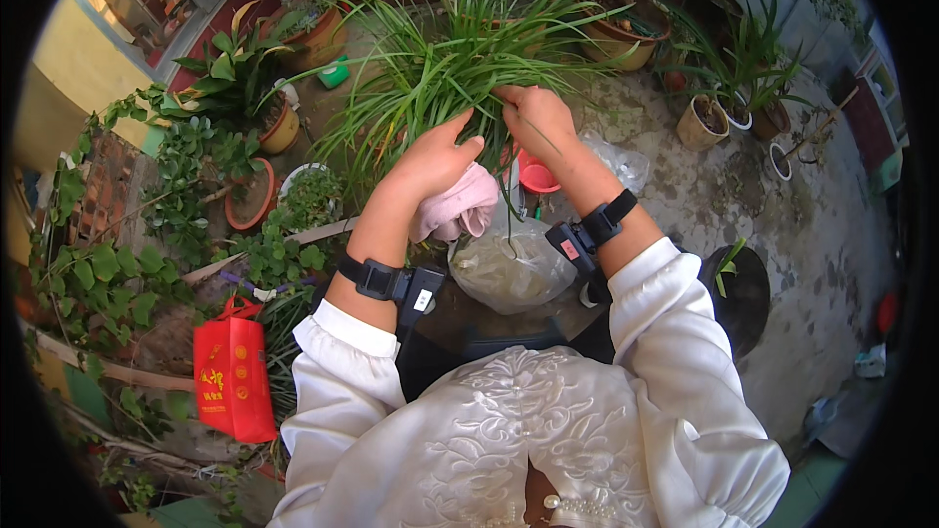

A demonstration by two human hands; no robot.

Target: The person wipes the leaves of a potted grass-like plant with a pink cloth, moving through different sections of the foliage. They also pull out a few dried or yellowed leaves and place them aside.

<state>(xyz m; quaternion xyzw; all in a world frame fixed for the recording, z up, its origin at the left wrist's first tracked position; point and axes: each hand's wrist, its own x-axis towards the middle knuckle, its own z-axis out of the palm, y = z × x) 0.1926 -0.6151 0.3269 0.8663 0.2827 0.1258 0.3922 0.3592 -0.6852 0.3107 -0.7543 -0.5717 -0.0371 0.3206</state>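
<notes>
A large potted plant with long, narrow green leaves spreads in front of me, its foliage hiding most of its pot. A bunched pink cloth hangs under the palm of my left hand, held in its lower fingers. The thumb and forefinger of that hand are at the near edge of the leaves. Close by on the right, my right hand is curled in among the leaves, gripping some; its fingertips are partly hidden. One thin leaf crosses the back of it.
Below my hands sits a clear plastic bag with pale contents. A red plastic basin and another clear bag lie beyond my right forearm. A red bag stands at left among plants. More pots line the concrete floor; a black bucket is at right.
</notes>
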